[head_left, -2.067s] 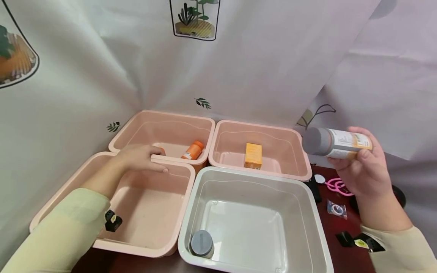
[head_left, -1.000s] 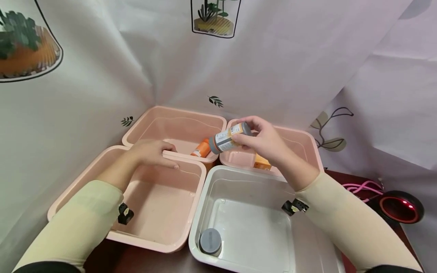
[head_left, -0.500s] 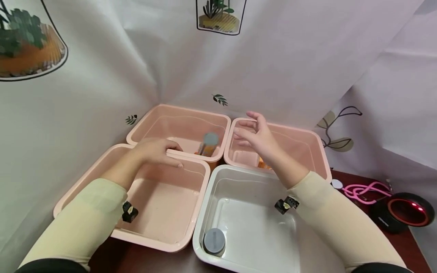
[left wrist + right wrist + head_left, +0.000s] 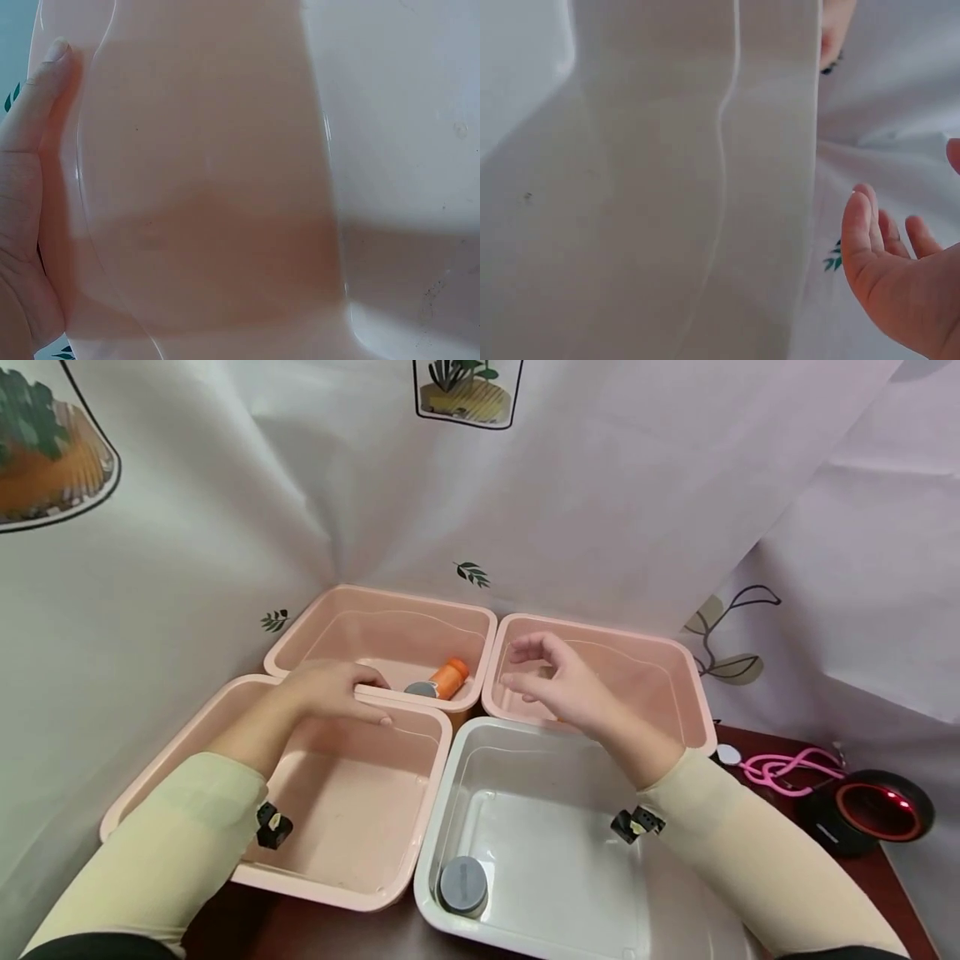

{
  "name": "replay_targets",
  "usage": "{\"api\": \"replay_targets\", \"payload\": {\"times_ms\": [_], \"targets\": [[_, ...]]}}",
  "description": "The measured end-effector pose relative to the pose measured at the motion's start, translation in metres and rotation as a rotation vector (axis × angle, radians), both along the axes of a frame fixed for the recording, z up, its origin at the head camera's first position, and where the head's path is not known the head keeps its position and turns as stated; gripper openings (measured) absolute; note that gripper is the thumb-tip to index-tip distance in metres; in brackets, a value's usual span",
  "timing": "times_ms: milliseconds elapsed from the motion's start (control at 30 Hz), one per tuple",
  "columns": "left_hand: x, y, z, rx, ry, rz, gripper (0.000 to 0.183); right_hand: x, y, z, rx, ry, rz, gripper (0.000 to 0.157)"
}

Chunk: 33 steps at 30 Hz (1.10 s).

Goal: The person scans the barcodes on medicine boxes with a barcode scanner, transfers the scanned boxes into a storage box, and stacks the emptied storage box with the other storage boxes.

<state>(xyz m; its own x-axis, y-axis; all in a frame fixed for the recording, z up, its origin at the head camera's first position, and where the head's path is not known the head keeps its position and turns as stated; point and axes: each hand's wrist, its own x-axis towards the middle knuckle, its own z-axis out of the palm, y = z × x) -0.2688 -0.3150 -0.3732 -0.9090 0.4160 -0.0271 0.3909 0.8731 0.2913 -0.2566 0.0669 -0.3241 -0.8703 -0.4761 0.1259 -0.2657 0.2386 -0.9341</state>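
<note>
My left hand [image 4: 330, 692] grips the back rim of the front-left pink bin [image 4: 352, 827], its thumb inside and its fingers over the far side. Beyond that rim, in the back-left pink bin [image 4: 405, 618], lie an orange bottle [image 4: 451, 678] and a grey-capped bottle [image 4: 422, 689], the latter mostly hidden. My right hand [image 4: 562, 685] hovers at the back-right pink bin [image 4: 652, 677] with loosely bent fingers and nothing held. In the right wrist view, the right hand [image 4: 907, 285] shows an empty palm beside a bin wall.
A grey-lidded container [image 4: 463, 885] stands in the near left corner of the light grey bin [image 4: 570, 860]. Right of the bins, a pink-tubed stethoscope [image 4: 787, 772] and a black round device [image 4: 866, 814] lie on the dark red table [image 4: 911, 893]. A printed curtain [image 4: 600, 485] hangs behind.
My right hand carried the grey-capped bottle left and let it go over the back-left bin, where it now lies by the orange bottle. My left hand stayed at the rim.
</note>
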Motion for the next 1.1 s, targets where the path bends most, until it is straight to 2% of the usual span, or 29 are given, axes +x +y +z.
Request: {"api": "replay_targets", "payload": {"times_ms": [200, 433, 600, 733, 933, 1100], "targets": [[0.0, 0.001, 0.004, -0.005, 0.003, -0.003, 0.06, 0.024, 0.001, -0.005, 0.143, 0.128, 0.111, 0.043], [0.002, 0.0, 0.004, -0.003, 0.012, -0.005, 0.058, 0.041, 0.0, -0.021, 0.388, 0.455, 0.325, 0.039], [0.003, 0.001, 0.003, -0.003, 0.013, -0.003, 0.059, 0.049, 0.001, -0.03, 0.404, 0.578, 0.534, 0.029], [0.003, 0.002, 0.002, 0.005, -0.001, -0.002, 0.059, 0.057, 0.0, -0.038, 0.407, 0.604, 0.651, 0.031], [0.004, 0.002, 0.003, 0.016, -0.016, -0.011, 0.059, 0.071, -0.003, -0.048, 0.479, 0.569, 0.738, 0.045], [0.005, 0.002, 0.004, -0.005, -0.007, -0.014, 0.06, 0.079, -0.007, -0.057, 0.459, 0.566, 0.817, 0.05]]}}
